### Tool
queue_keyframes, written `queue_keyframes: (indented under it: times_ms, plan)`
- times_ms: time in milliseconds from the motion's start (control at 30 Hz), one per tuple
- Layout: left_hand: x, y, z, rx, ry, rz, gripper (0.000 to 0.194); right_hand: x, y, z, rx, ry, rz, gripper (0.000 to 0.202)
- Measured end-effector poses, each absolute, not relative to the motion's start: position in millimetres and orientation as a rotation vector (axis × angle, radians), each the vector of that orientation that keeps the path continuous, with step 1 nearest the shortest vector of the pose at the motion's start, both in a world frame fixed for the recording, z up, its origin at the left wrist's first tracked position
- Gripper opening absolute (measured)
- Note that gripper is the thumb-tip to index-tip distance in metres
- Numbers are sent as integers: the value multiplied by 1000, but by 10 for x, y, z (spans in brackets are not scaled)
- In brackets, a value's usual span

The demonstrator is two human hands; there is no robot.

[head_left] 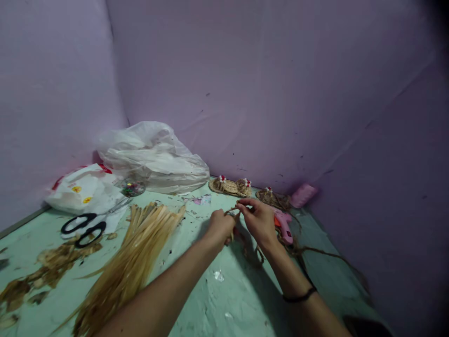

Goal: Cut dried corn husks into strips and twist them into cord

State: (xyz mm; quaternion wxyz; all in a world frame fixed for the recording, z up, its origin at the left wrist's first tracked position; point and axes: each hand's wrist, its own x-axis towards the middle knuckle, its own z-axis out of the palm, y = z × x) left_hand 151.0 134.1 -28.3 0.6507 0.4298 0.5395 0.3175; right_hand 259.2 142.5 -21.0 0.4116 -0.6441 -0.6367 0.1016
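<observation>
Both hands work close together above the worktop (196, 304): the left hand (219, 227) is curled around a brown cord (230, 210), and the right hand (260, 220) pinches it between thumb and fingertips. A pale end pokes out below the left fist. Brown loops (259, 255) lie under the right wrist, and a tail (326, 252) runs off to the right; whether they belong to the held cord, I cannot tell.

If the right pinch slips, the short held length could spring loose or untwist. The loops lie near the glue gun (286, 227), so a sharp pull could snag it and drag it along; whether it is hot does not show. A wide swing of the left forearm could scatter the strips (140, 262) just beside it, and beyond them the scissors (84, 229) lie among scraps (45, 271).

Reaching forward leaves little room: two sandals (229, 186) (273, 197) and a spool (303, 194) sit close to the wall (245, 93), with a plastic bag (154, 159) filling the far left corner. Rightward, the other wall and the tail narrow the space. Most open room lies nearer the body, between the strips and the right forearm, where a shiny fleck (219, 275) rests.
</observation>
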Motion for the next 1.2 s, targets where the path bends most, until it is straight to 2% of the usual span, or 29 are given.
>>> queue_keyframes:
  times_ms: [100,167,233,400,467,700,900,1033,1200]
  plan:
    - [1650,1133,-199,957,1086,494,15,2673,1208,-67,-1788,-1776,151,17]
    - [1753,1000,-165,948,823,194,17,2757,1072,11,-1920,-1919,156,10]
    - [1806,938,-170,960,741,129,19,2822,994,45,-1994,-1951,204,11]
    - [1694,1102,-343,1199,1190,720,15,2792,1112,-97,-1638,-1676,272,22]
    - [1631,1201,-420,1204,1284,825,15,2748,1228,-214,-1529,-1605,317,27]
    - [1588,1274,-470,1023,1270,685,15,2751,1477,-650,-1562,-1539,493,27]
    - [1592,1266,-469,1021,1291,710,10,2780,1381,-548,-1572,-1622,604,42]
    - [1602,1278,-516,1044,1310,688,9,2736,1349,-418,-1602,-1583,741,35]
    - [1615,1278,-534,1088,1322,657,10,2700,1405,-523,-1737,-1518,640,19]
